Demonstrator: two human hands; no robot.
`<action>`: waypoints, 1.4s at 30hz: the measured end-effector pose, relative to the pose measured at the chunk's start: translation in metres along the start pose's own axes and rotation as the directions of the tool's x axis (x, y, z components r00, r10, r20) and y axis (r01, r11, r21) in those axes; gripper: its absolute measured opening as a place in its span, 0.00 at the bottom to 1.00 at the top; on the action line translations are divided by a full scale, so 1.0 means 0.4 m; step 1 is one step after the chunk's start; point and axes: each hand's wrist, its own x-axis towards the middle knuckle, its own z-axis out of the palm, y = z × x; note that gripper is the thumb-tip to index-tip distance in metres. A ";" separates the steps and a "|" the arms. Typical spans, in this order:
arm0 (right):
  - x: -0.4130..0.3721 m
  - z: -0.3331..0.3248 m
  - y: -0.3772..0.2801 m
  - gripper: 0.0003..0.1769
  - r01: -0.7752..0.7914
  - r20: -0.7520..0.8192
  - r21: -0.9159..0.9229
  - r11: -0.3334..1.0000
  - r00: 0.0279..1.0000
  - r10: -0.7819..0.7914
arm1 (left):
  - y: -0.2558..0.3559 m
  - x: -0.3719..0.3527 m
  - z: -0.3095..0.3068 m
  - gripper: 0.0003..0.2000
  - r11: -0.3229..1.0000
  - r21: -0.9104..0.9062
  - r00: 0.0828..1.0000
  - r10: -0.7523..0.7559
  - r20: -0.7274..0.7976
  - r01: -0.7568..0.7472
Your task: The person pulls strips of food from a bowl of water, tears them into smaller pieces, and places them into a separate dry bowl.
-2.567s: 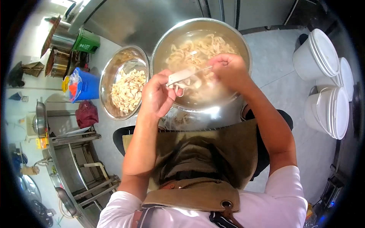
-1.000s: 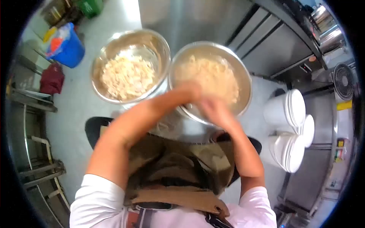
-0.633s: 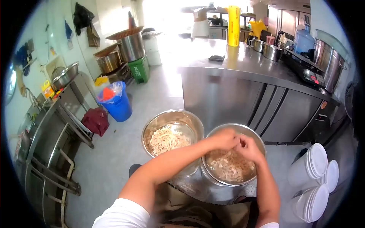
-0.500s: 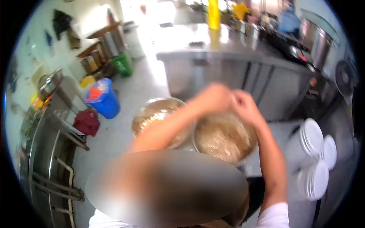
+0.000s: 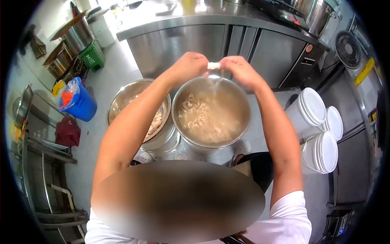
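Both my left hand (image 5: 191, 67) and my right hand (image 5: 240, 70) are closed, pinching a small whitish piece of food (image 5: 214, 65) stretched between them. They are over the far rim of a round metal pot (image 5: 248, 122). Liquid drips from below the piece into the pot. Inside it, pale curled strips of food (image 5: 199, 114) sit in cloudy brownish liquid. To the left stands a second metal bowl (image 5: 115, 95) with similar pale pieces, partly hidden under my left forearm.
Lidded white buckets (image 5: 313, 105) stand to the right, near a fan (image 5: 348, 49). Ahead is a steel counter (image 5: 174, 44). A blue bin (image 5: 83, 101) and a green bin (image 5: 92, 56) are at the left. My shoes flank the pot's near side.
The view has tilted down and steadied, so the pots and my hands appear clearer. My hands have come slightly apart, with the whitish piece now visible between them.
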 end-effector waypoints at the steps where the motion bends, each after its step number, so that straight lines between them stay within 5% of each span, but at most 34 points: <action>1: -0.014 0.010 0.014 0.11 0.005 -0.008 -0.004 1.000 1.000 -0.005 | -0.026 0.010 0.005 0.10 0.998 -0.059 1.000 -0.014 0.027 0.016; 2: -0.026 0.018 0.029 0.11 0.018 -0.016 -0.008 1.000 1.000 -0.018 | -0.048 0.017 0.017 0.10 0.982 0.091 0.984 0.159 0.079 -0.166; 4: -0.034 0.033 0.070 0.12 0.213 0.021 -0.091 0.973 0.977 -0.212 | -0.084 0.030 0.049 0.09 0.996 0.081 0.994 0.036 0.099 -0.044; 5: -0.039 0.041 0.083 0.12 0.314 0.013 -0.167 0.935 0.949 -0.317 | -0.089 0.028 0.053 0.11 0.947 0.259 0.976 0.148 0.162 -0.187; 6: -0.043 0.058 0.096 0.12 0.244 -0.002 -0.033 0.969 0.970 -0.245 | -0.083 0.018 0.064 0.13 0.959 0.157 0.965 0.213 0.151 -0.236; 10: -0.048 0.075 0.162 0.11 -0.046 0.212 0.221 0.974 0.977 -0.002 | -0.065 0.013 0.067 0.11 0.893 0.434 0.982 0.037 0.187 -0.116; 14: -0.072 0.098 0.197 0.09 -0.102 0.249 0.309 0.946 0.968 0.023 | -0.045 -0.001 0.052 0.10 0.879 0.459 0.969 0.015 0.245 -0.129; 16: -0.087 0.104 0.171 0.08 0.003 0.189 0.255 0.967 0.981 -0.052 | -0.097 0.012 0.040 0.09 0.834 0.431 0.922 0.212 0.325 -0.344; 17: -0.086 0.114 0.195 0.06 0.089 0.168 0.309 0.947 0.975 -0.146 | -0.076 -0.004 0.047 0.09 0.904 0.371 0.956 0.111 0.272 -0.211; 18: -0.095 0.118 0.193 0.06 0.030 0.150 0.318 0.948 0.985 -0.081 | -0.103 0.003 0.046 0.09 0.923 0.380 0.969 -0.042 0.245 -0.056; 21: -0.100 0.125 0.206 0.06 0.046 0.024 0.317 0.947 0.998 -0.057 | -0.117 0.011 0.069 0.08 0.976 0.206 0.971 -0.116 0.209 0.072; 24: -0.114 0.157 0.229 0.06 -0.019 0.001 0.588 0.809 1.000 0.022 | -0.102 0.001 0.087 0.08 0.985 0.121 0.972 -0.146 0.184 0.125; 30: -0.127 0.154 0.265 0.09 0.027 -0.024 0.579 0.815 1.000 -0.016 | -0.092 -0.004 0.108 0.08 0.986 -0.018 0.979 -0.163 0.121 0.166; 34: -0.160 0.144 0.280 0.09 -0.092 0.025 0.570 0.816 0.995 0.094 | -0.038 -0.004 0.091 0.07 0.965 -0.140 0.975 -0.222 0.023 0.223; 39: -0.174 0.137 0.258 0.11 -0.079 0.052 0.579 0.812 0.997 0.059 | -0.034 0.001 0.079 0.08 0.980 0.111 0.981 -0.172 0.089 0.162; 42: -0.171 0.134 0.257 0.14 -0.076 -0.010 0.334 0.940 0.996 0.084 | -0.028 -0.009 0.088 0.10 0.970 0.206 0.982 -0.153 0.114 0.127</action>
